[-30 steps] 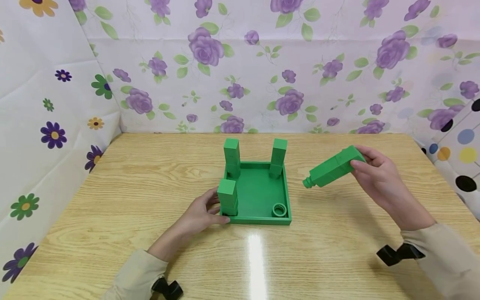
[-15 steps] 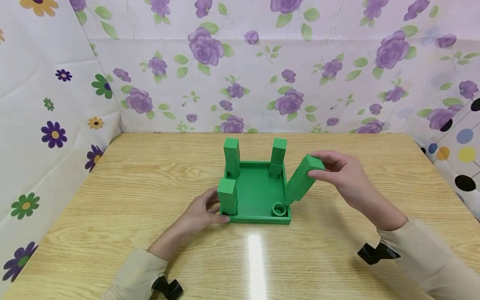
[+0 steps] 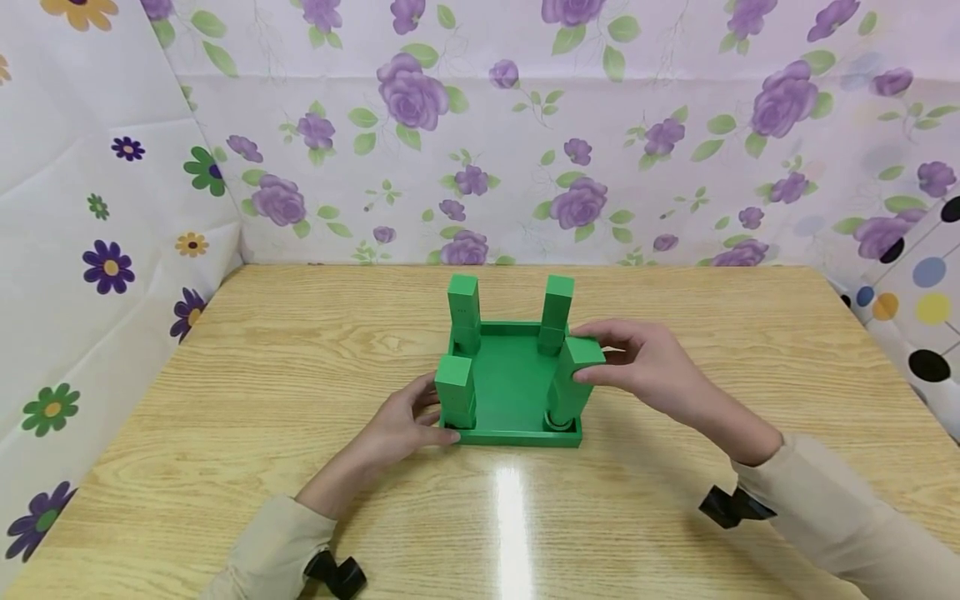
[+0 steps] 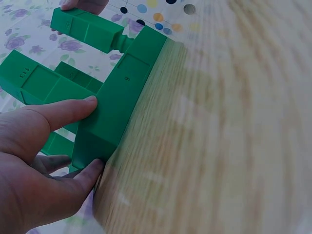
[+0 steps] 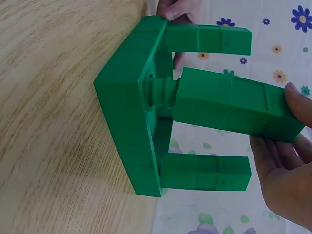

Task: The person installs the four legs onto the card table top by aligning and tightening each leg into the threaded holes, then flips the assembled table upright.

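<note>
A green square tray (image 3: 513,383) with a low rim sits on the table, with green square posts standing at three corners: front left (image 3: 454,396), back left (image 3: 465,308) and back right (image 3: 557,308). My left hand (image 3: 399,427) grips the tray's front left corner, thumb on the front wall and fingers round the side. In my right hand (image 3: 662,367) is a fourth green post (image 3: 574,379), pinched near its top between thumb and fingers. It leans slightly to the right. Its threaded end (image 5: 165,91) meets the round socket (image 3: 552,424) at the front right corner.
The wooden table (image 3: 322,350) spreads out around the tray. Behind it hangs a cloth with purple flowers (image 3: 480,150), with further patterned cloths at left and right. Both sleeves carry black wrist mounts (image 3: 335,575).
My right hand has moved left and down with its post, turning it from nearly level to almost upright over the front right socket. The left hand has kept its hold on the tray.
</note>
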The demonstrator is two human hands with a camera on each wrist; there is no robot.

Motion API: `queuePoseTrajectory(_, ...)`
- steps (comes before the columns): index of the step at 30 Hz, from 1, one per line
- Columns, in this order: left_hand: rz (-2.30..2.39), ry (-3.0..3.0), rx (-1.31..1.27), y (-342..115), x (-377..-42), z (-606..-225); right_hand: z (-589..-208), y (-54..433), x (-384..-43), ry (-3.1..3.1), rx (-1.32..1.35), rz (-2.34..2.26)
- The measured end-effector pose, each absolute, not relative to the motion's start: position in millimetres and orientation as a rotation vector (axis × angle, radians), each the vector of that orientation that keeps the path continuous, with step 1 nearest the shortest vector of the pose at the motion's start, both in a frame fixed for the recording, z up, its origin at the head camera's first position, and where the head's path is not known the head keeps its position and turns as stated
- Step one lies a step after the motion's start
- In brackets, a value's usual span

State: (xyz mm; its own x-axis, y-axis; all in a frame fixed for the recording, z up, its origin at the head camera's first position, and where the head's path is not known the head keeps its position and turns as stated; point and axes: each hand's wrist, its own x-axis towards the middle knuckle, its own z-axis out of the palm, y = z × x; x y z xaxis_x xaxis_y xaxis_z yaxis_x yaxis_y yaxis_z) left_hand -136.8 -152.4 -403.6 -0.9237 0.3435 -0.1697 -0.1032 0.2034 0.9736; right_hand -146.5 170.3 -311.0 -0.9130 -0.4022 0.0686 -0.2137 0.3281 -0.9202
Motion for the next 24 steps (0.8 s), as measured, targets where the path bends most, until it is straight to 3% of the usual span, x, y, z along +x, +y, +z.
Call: queuePoseTrajectory(24, 1.780, 2.118, 0.222, -152, -137, -403, -324, 158, -139, 2.737, -0.930, -1.407)
